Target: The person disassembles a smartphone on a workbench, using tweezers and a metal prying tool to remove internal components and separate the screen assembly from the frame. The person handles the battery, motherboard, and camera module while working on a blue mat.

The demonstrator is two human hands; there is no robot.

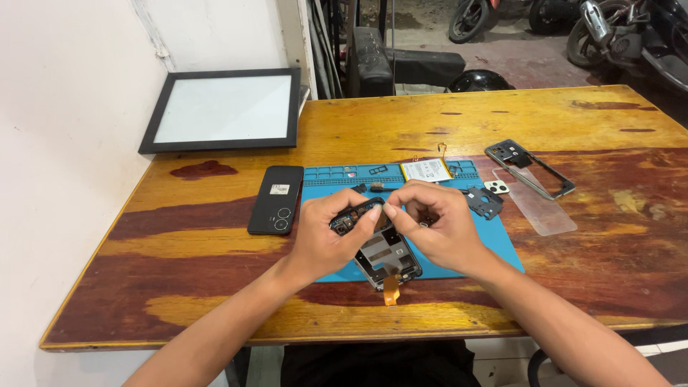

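Phone chassis (387,258): 1 | left hand (326,236) gripping it | right hand (437,226) pinching its top edge

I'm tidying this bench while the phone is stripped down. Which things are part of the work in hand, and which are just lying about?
In hand: left hand and right hand on the opened phone body, over the blue repair mat.

Lying about: black back cover, battery, phone frame, clear sheet, framed panel.

Single head-worn view, aimed forward and down from the seated side across the wooden table (215,279). Both forearms are seen entering from the bottom edge, close up. The table's far edge and parked motorbikes (616,36) are taken in beyond.
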